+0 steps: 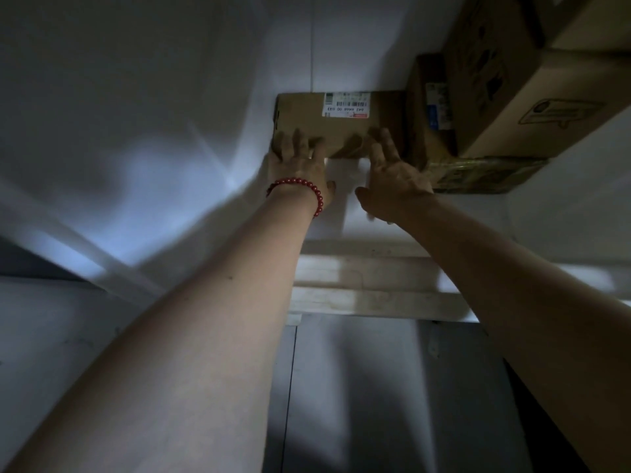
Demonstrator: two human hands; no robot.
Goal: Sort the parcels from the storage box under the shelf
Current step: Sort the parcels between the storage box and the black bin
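Head view is showing the left hand [300, 162] and the right hand [392, 175] pressing spread, nearly straight fingers against the near edge of a brown parcel [345, 128], gripping nothing. The parcel is lying on the pale shelf [358, 278], just beside a narrower parcel [428, 110].

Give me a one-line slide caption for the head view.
Left hand and right hand touch a labelled cardboard parcel in dim light, beside other boxes.

A white label [346, 104] on the brown parcel [300, 112] carries a barcode and an upside-down code seemingly beginning 642; the blue-and-white label [438, 105] on the neighbouring parcel [418, 134] and the outlined print [563, 112] on the big carton [502, 46] are unreadable.
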